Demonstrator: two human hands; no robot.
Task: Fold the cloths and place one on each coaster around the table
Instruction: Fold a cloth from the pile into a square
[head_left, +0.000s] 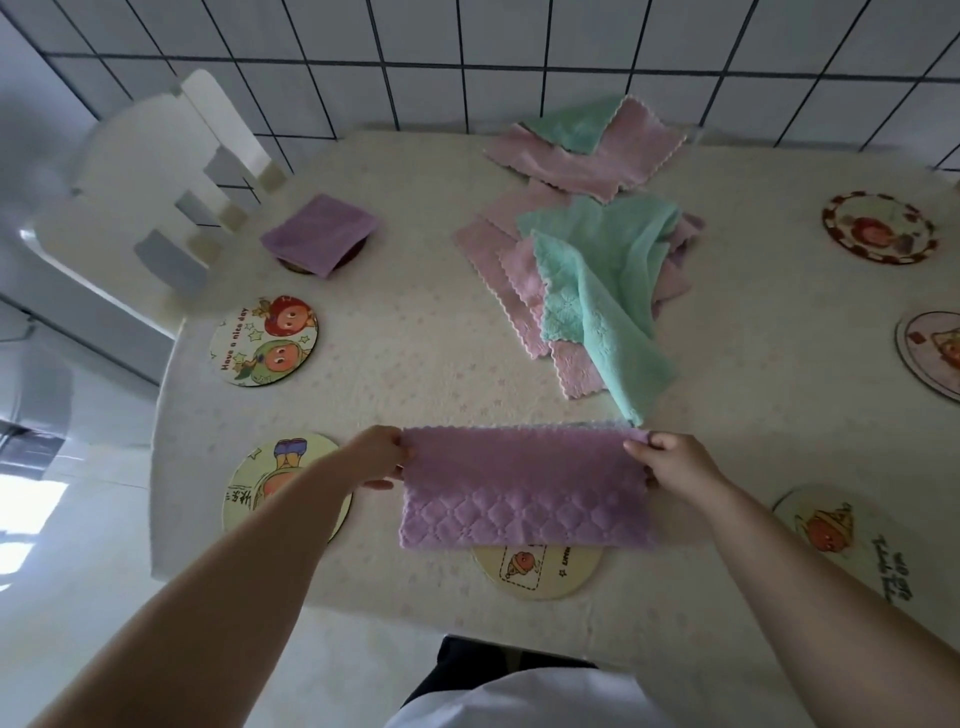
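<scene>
The near coaster (537, 571) lies at the table (415, 364) edge, partly covered by the purple cloth (524, 493). The cloth is doubled over and held stretched level above it. The left hand (376, 457) pinches the cloth's left upper corner between thumb and fingers; the right hand (675, 465) pinches the right upper corner likewise. Uncovered coasters lie left (283, 488) and right (831, 530) of the cloth. Farther out, a "Have a nice day" coaster (264, 340) lies at left. Mid-table, a loose pile of pink and green cloths (587, 275) is spread. At far left, a folded purple cloth (319, 234) rests on a coaster.
</scene>
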